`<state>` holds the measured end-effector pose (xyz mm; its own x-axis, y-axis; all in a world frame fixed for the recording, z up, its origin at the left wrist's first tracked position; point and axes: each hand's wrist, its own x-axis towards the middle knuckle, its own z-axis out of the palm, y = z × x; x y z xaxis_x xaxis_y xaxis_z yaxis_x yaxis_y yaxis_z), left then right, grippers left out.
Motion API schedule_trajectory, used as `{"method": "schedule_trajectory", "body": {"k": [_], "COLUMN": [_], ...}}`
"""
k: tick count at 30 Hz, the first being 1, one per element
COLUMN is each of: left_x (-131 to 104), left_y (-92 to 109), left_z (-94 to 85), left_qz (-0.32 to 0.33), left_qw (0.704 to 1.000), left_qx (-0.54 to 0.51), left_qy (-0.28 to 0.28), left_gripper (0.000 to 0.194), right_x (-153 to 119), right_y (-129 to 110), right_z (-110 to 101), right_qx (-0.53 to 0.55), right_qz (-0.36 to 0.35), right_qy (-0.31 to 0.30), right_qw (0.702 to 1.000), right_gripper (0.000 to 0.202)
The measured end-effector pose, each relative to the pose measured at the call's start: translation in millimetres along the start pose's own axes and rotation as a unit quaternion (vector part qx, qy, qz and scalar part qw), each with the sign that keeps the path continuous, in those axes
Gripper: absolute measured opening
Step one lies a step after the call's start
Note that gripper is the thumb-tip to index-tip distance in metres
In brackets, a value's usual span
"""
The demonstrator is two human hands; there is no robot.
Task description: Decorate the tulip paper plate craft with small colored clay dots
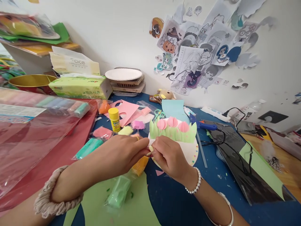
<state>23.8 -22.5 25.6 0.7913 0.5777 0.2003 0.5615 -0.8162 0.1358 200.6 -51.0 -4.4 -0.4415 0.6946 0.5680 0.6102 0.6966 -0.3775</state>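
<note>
– hands first. what shows?

– left hand [117, 152] and right hand [170, 157], both closed, thumbs and fingers curled in, tips meeting just over the near left part of the plate [185, 150].

– gripping what?

– cannot tell. a small bit could be pinched there, but the fingers cover it.

– and the plate?

– flat on the blue desk [181, 194], beyond the hands. pale, round, coloured dots along its rim. paper grass [175, 134] stands across its far part, pink flowers [172, 122] among the blades.

– step in hand?

– my reading: fine fingertip work, likely shaping or parting a small bit for the dots. clay is close by: orange pack [141, 164] beside the left hand, green pack [119, 191] nearer the wearer, teal pack [89, 148] left of them.

– how far along?

– grass and flowers look placed. rim dots look partly done, though the hands hide some of the edge, so no firm count.

– what would the next move call for?

– if it is a dot: light fingertips, a small even bit, a gentle press on bare rim. wrists high, clear of the grass; paper would bend easily.

– other tools?

– glue stick [114, 119] upright at left, glue gun [207, 126] right of the plate. neither in hand.
</note>
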Motion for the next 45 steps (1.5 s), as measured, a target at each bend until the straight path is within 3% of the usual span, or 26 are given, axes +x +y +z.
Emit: {"method": "schedule_trajectory", "body": {"k": [2,8,17,19,22,24,28,33,35,37,40,45], "left_x": [0.2,-0.5,5.0,3.3,-2.8,-6.7,-10.6,-10.1,-8.1,-5.7,-2.7,-2.3], "left_y": [-1.4,0.5,6.0,9.9,16.0,16.7,8.6,0.4,0.5,0.9,-0.2,-4.4], "left_z": [-1.3,3.3,7.5,6.1,5.1,6.3,12.7,14.7,11.3,7.2,3.1,3.0], "left_qz": [0.016,0.094,0.126,0.129,0.125,0.107,0.069,-0.025,-0.110,-0.192,-0.280,-0.336], "left_qw": [1.000,0.992,0.981,0.978,0.971,0.972,0.976,0.961,0.940,0.899,0.806,0.659], "left_qx": [-0.004,0.004,0.096,0.099,0.063,0.040,0.014,-0.133,-0.224,-0.322,-0.468,-0.637], "left_qy": [-0.011,0.078,0.113,0.130,0.194,0.206,0.204,0.243,0.233,0.226,0.228,0.216], "left_gripper": [0.025,0.025,0.021,0.020,0.022,0.023,0.016,0.019,0.016,0.014,0.014,0.012], "right_x": [-0.6,-0.6,4.8,5.1,3.0,0.5,-3.1,-6.3,-7.6,-8.7,-9.7,-10.1], "right_y": [0.7,-4.0,-8.4,-2.3,9.6,13.2,7.5,5.5,6.6,6.3,3.1,-0.4], "right_z": [0.2,-1.6,1.7,-2.8,-14.8,-21.6,-24.8,-22.2,-20.7,-17.9,-11.0,-1.6], "right_qx": [-0.002,0.069,0.214,0.216,0.206,0.209,0.201,0.232,0.250,0.245,0.215,0.174], "right_qz": [-0.006,0.076,0.212,0.259,0.348,0.325,0.289,0.302,0.299,0.288,0.264,0.262], "right_qy": [0.000,0.026,0.051,0.087,0.212,0.260,0.171,0.134,0.106,0.074,0.039,0.005], "right_qw": [1.000,0.994,0.952,0.937,0.890,0.885,0.920,0.915,0.915,0.923,0.939,0.949], "right_gripper": [0.022,0.024,0.028,0.029,0.032,0.032,0.023,0.015,0.014,0.014,0.016,0.015]}}
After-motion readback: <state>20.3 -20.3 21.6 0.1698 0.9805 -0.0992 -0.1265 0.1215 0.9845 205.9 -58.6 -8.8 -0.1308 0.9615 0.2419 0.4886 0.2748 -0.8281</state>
